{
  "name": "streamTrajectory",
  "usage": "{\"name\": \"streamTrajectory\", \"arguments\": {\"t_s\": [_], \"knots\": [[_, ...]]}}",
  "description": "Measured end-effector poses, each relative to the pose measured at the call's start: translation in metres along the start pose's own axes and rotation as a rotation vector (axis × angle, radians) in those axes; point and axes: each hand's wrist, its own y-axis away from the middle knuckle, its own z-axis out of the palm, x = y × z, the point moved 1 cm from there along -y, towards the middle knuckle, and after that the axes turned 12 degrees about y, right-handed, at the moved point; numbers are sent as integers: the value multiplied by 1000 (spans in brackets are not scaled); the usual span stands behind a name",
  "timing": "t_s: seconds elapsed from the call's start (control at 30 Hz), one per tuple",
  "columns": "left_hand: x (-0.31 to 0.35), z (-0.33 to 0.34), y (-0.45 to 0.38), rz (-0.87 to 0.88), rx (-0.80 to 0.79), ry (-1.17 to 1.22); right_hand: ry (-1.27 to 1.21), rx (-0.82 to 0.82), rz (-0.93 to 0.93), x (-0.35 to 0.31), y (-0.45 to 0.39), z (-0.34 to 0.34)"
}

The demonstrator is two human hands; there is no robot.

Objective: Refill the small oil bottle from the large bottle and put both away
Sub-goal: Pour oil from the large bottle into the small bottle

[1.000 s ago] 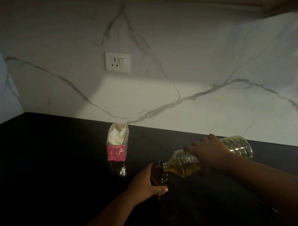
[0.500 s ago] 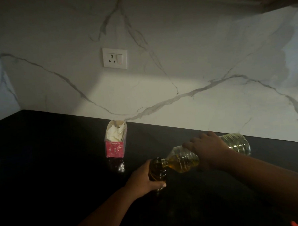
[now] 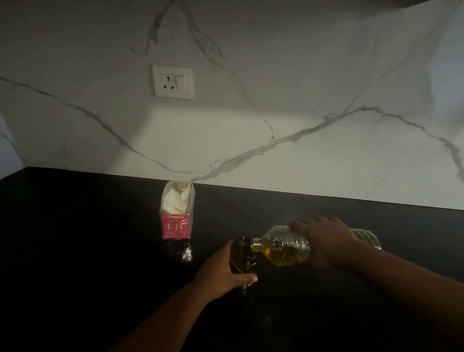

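Observation:
A small dark glass oil bottle (image 3: pixel 243 256) stands upright on the black counter (image 3: pixel 83 262). My left hand (image 3: pixel 221 274) grips it from the left, thumb across its front near the base. My right hand (image 3: pixel 325 242) grips the middle of the large clear ribbed plastic bottle (image 3: pixel 284 249), which lies almost horizontal. Its neck points left and meets the small bottle's mouth. Yellow oil fills the lower side of the large bottle's neck end. The large bottle's base (image 3: pixel 368 237) shows behind my right hand.
An open pink carton with white paper inside (image 3: pixel 177 214) stands on the counter to the left of the bottles. A small shiny object (image 3: pixel 187 253) lies just in front of it. A white wall socket (image 3: pixel 173 82) sits on the marble backsplash.
Both hands keep their grips and the pour holds steady. The scene has shifted only slightly in the frame, from head motion.

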Motion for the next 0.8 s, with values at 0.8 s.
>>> {"name": "streamTrajectory", "arguments": {"t_s": [0.8], "knots": [[4,-5,4,42,-53,33,-1014,231,301,-15,32,15]]}}
